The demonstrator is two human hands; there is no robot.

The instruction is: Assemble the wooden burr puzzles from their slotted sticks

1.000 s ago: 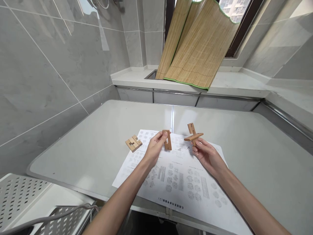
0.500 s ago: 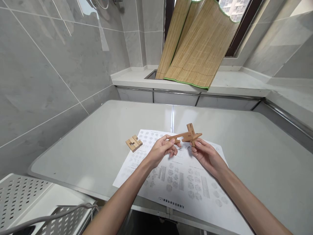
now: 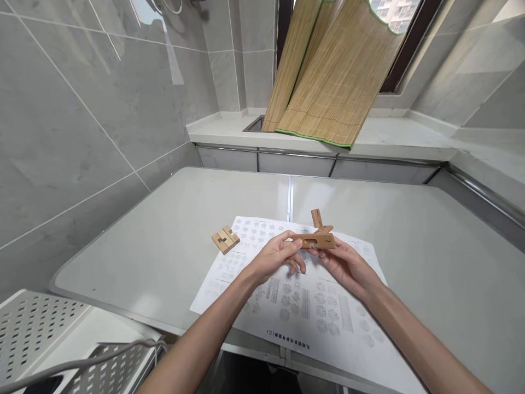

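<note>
Both hands meet over a printed instruction sheet (image 3: 303, 306) on the grey table (image 3: 164, 241). My left hand (image 3: 276, 257) pinches the left end of a notched wooden puzzle bar (image 3: 314, 241) that lies level. My right hand (image 3: 344, 262) grips a small cluster of crossed wooden puzzle pieces (image 3: 318, 221), with one piece sticking up behind the bar. The bar is pushed against that cluster. A separate group of wooden pieces (image 3: 225, 239) lies on the table to the left, at the sheet's corner, untouched.
A rolled bamboo mat (image 3: 328, 71) leans against the window on the back ledge (image 3: 229, 131). Grey tiled walls close in on the left and right. A white perforated metal rack (image 3: 45, 334) with a cable sits at lower left.
My left hand carried its wooden bar to the right, turned it level and brought it against the crossed pieces in my right hand. Both hands dropped slightly toward the sheet.
</note>
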